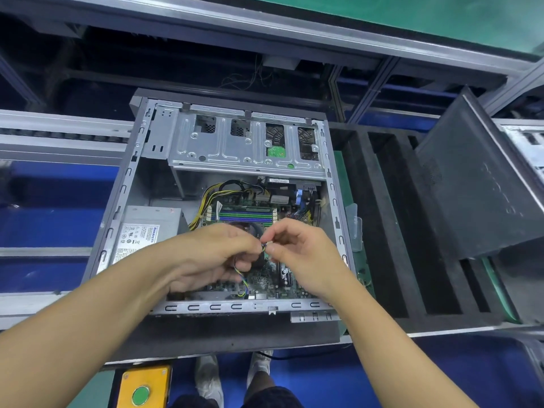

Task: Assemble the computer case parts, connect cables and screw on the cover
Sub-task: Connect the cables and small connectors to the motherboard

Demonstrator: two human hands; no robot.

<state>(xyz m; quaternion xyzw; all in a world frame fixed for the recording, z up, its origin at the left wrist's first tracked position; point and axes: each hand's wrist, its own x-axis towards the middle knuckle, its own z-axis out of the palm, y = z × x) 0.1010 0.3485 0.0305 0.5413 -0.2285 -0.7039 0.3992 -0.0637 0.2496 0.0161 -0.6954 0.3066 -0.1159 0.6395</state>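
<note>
An open grey computer case (pixel 123 189) lies flat on the bench, its motherboard (pixel 265 278), power supply (pixel 147 228) and drive cage (pixel 235 148) exposed. Over the board my left hand (pixel 212 254) and my right hand (pixel 300 251) meet. Both pinch a thin multicoloured fan cable (pixel 243 279) near its small connector (pixel 263 245). The cable loops down under my left hand toward the board's near edge. The black side cover (pixel 477 184) leans tilted to the right of the case. The CPU cooler is mostly hidden under my hands.
Black foam dividers (pixel 391 231) fill the tray right of the case. A yellow box with a green button (pixel 144 390) sits at the bench's near edge. Metal conveyor rails (pixel 59 142) run left; yellow power wires (pixel 206 201) bundle inside the case.
</note>
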